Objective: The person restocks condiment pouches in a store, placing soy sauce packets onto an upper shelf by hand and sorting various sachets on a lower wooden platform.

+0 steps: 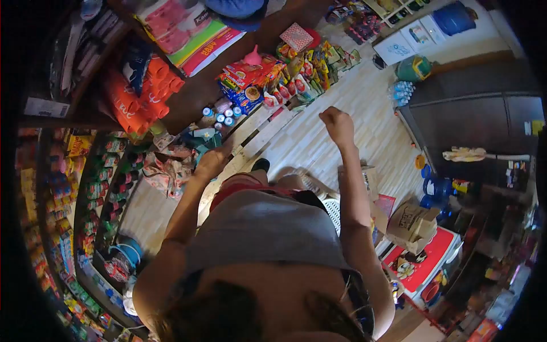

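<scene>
My right hand hangs in the air over the tiled floor. Its fingers are curled together, and nothing shows between them. On the other side, my left hand is low beside a dark green packet and a patterned plastic bag. Blur and shadow hide how its fingers lie, and I cannot tell whether it touches the packet. White-and-blue bottles stand together just beyond that hand. Past them lie a blue packet and a red packet on a low wooden slatted platform.
Shelves of hanging sachets line the left. Orange packs sit on a dark shelf above. Boxes rest on a red-topped chest at right, near a dark refrigerator. A white chair is close behind my body.
</scene>
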The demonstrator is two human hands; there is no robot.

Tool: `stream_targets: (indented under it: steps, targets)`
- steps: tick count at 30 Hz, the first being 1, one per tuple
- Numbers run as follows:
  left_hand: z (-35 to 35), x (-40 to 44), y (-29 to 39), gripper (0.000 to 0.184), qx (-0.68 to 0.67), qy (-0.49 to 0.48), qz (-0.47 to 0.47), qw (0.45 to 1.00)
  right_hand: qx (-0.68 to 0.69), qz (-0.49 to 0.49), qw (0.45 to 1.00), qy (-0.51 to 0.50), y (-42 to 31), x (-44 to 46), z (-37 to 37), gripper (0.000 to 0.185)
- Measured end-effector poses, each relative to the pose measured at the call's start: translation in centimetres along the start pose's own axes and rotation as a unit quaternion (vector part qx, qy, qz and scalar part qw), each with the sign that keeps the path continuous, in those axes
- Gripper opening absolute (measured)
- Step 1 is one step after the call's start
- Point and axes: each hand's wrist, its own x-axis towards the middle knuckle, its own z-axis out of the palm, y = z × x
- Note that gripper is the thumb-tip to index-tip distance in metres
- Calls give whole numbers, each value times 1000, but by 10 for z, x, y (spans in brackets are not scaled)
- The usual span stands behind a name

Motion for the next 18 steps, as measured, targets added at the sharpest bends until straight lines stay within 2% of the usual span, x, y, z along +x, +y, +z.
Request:
stream_targets:
  steps: [2,5,9,12,15,16,18]
  targets:
    - [-1,14,4,46,-2,-7,-32,999,19,2,1000,0,32,35,9,17]
    - [13,27,3,35,-7,29,-58,998,25,-2,999,-44,72,93,28,16]
    - [31,35,17,38,8,58,-170,984,-38,-44,994,-90,151,186,91,17]
    - [54,35,35,40,-10,51,-301,952,-39,-45,992,-111,207,245,139,16]
    - [83,33,75,40,-30,85,-376,922,-106,65,981,-149,248,296,188,18]
    - [95,37,90,39,-28,75,-399,913,-146,68,969,-190,276,317,215,26]
    - [116,56,120,36,-63,66,-420,903,-217,105,947,-213,272,343,222,33]
